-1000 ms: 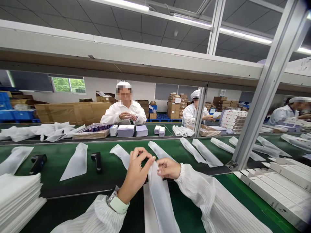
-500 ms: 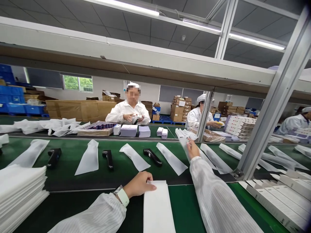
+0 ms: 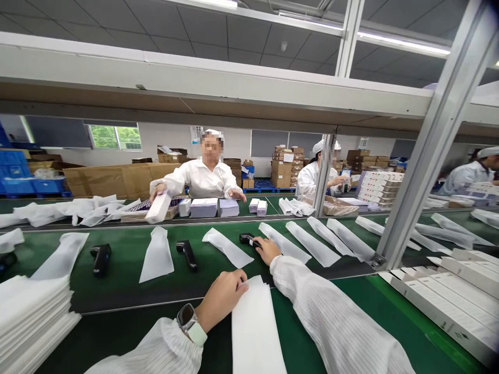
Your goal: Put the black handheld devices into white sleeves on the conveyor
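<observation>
While right hand [image 3: 268,251] touches black device [image 3: 247,239], left hand [image 3: 221,297] lies apart.

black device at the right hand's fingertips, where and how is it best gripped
Probably around its handle, from above and the near right. The black device lies slanted on the green belt, head at the upper left, handle running toward the right hand, which partly covers it. White pouches flank it, so a grasp from above should disturb least.

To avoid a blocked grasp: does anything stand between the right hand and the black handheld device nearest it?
Nothing visible does: the right hand covers the near end of the black handheld device.
</observation>
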A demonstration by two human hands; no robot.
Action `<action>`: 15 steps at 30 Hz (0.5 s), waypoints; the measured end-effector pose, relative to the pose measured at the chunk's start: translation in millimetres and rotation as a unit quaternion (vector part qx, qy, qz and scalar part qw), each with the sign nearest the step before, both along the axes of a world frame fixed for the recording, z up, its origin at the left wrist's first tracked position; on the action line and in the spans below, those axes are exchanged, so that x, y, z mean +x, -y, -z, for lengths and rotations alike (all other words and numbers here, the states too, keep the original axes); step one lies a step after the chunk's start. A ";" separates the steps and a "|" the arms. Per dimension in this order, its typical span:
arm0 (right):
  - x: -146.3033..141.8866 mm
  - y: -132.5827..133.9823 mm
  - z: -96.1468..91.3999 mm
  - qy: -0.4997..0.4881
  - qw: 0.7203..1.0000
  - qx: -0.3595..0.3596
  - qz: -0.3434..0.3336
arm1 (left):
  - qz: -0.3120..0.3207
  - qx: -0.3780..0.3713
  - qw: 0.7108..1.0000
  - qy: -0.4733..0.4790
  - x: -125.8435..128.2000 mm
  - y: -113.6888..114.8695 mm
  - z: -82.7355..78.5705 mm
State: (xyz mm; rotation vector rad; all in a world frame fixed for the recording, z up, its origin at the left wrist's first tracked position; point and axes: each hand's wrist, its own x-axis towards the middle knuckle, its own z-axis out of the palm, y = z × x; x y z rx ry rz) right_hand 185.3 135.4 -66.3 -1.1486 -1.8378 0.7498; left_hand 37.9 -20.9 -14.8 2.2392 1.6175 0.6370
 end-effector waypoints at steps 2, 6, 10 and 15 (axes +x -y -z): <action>9.8 -1.7 -7.5 -0.062 0.998 -0.018 0.005 | 0.002 0.029 0.999 -0.027 -0.3 1.1 -0.2; 24.4 18.3 -38.9 -0.257 0.956 -0.103 -0.102 | 0.035 0.169 0.981 -0.093 -0.7 2.6 1.6; 23.7 49.6 -64.2 -0.315 0.901 -0.204 -0.220 | 0.041 0.226 0.964 -0.133 -1.9 2.9 3.3; 7.6 60.7 -59.6 -0.277 0.921 -0.211 -0.176 | 0.027 0.216 0.968 -0.128 -1.4 3.5 -0.9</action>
